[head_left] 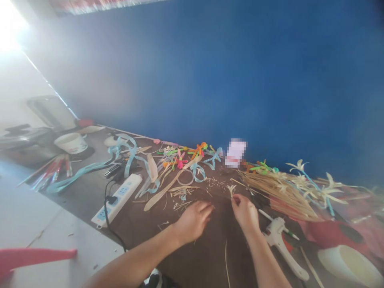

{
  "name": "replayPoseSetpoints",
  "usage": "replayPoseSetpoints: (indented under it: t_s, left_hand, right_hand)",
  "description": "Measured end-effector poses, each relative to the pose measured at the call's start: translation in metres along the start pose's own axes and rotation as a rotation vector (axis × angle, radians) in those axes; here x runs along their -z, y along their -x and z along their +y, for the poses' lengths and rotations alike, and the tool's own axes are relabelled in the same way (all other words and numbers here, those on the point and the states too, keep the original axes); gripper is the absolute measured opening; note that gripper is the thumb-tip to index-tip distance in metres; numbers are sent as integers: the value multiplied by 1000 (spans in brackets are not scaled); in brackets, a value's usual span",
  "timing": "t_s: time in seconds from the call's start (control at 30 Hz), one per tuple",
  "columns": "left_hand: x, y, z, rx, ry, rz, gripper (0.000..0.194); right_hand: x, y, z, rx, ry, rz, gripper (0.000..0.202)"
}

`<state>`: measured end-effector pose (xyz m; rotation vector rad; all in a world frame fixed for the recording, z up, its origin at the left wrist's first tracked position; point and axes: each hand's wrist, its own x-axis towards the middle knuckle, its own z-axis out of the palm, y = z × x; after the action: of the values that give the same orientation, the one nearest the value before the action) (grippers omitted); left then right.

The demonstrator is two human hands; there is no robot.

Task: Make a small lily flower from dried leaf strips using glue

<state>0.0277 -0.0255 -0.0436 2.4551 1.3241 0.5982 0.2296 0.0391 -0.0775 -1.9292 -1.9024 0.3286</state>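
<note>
My right hand (243,212) pinches a small pale flower (231,189) by its base, its petals pointing up and away from me. To the left of it, my left hand (196,219) rests over the dark table with fingers curled together; whether anything is between the fingertips is hidden. Small straw scraps (183,192) lie just beyond my left hand. A white glue gun (282,240) lies right of my right forearm. Beyond my right hand, a bundle of dry straw stalks (282,192) spreads to the right.
A white power strip (117,200) with a black cable lies at the left, near blue ribbon (81,172) and a white cup (71,143). Colourful pipe-cleaner shapes (181,159) line the back. White flowers (325,192) and a white bowl (351,262) are at the right. A blue wall (210,72) rises behind.
</note>
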Motion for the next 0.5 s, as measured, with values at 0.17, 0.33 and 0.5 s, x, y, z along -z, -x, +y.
replayPoseSetpoints:
  t_s: [0.17,0.33,0.5]
  left_hand:
    - [47,6,-55,276,-128,148,28]
    - [84,25,-92,512,-265,137,23]
    - [98,41,-104,747,-264,30,25]
  right_hand:
    - [-2,-11,-7,-3,49,-20,18]
    - [6,10,-14,62,41,64,25]
    - [11,60,-12,140,-128,-28,23]
